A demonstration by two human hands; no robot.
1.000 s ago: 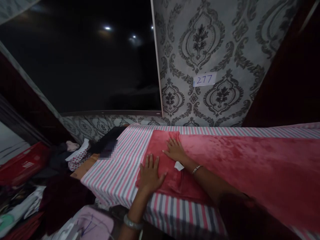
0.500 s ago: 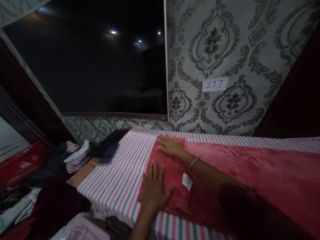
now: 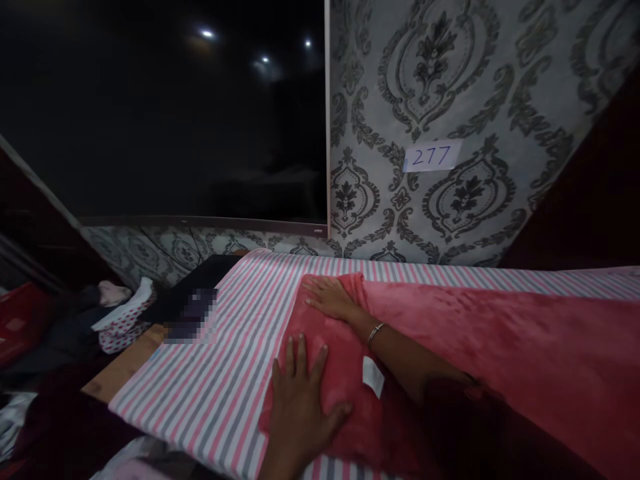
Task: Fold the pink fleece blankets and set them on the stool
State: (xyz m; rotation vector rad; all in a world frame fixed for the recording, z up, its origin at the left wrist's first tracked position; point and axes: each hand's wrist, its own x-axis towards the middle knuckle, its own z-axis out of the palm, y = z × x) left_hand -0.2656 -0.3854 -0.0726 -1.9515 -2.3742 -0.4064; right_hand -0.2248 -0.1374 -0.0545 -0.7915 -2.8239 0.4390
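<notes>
A red plush cloth [image 3: 500, 347] lies spread over a pink, grey and white striped sheet [image 3: 225, 373], its left end folded back on itself. My left hand [image 3: 300, 407] rests flat on the near left corner of the fold, fingers spread. My right hand [image 3: 330, 300] lies flat on the far left corner of the fold, fingers stretched out, a thin bangle on the wrist. A small white tag [image 3: 373, 377] shows on the cloth between my arms.
A large dark screen [image 3: 175, 113] hangs on patterned grey wallpaper, beside a paper label reading 277 [image 3: 431, 156]. A heap of clothes [image 3: 115, 313] lies at the left past the sheet's edge, with a red crate [image 3: 20, 320] beyond.
My right hand slid from the middle of the fold out to its far left corner. My left hand stayed on the near corner. The view shifted closer and rightward.
</notes>
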